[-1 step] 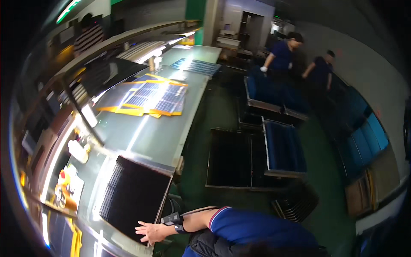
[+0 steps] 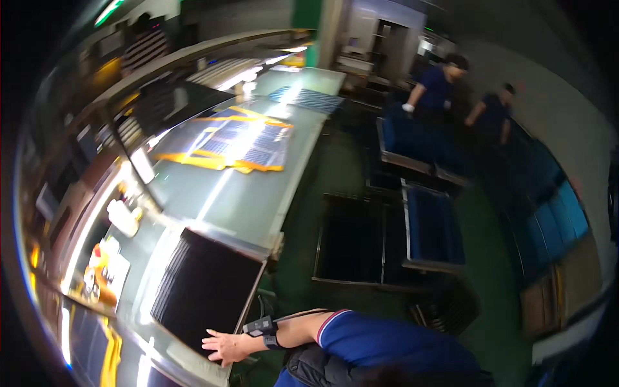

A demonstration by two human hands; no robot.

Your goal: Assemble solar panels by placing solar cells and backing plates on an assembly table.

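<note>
My right hand [image 2: 222,347] reaches in from the lower right, its fingers spread flat. It rests on the near corner of a dark rectangular panel [image 2: 209,284], which lies on the pale worktable [image 2: 225,203]. Lines run along the panel's left side; whether it is one piece or a stack I cannot tell. On my right wrist a small black device [image 2: 259,326] is strapped. My left hand does not show.
Orange-edged printed sheets [image 2: 248,145] lie farther up the table, with a patterned blue sheet [image 2: 306,98] beyond. A white bottle [image 2: 122,218] stands at left. Blue framed panels [image 2: 433,226] are on the floor at right. Two co-workers in dark shirts stand beyond them.
The view has shifted slightly, so the table and the floor panels appear a little to the right. My right hand stays spread on the dark panel.
</note>
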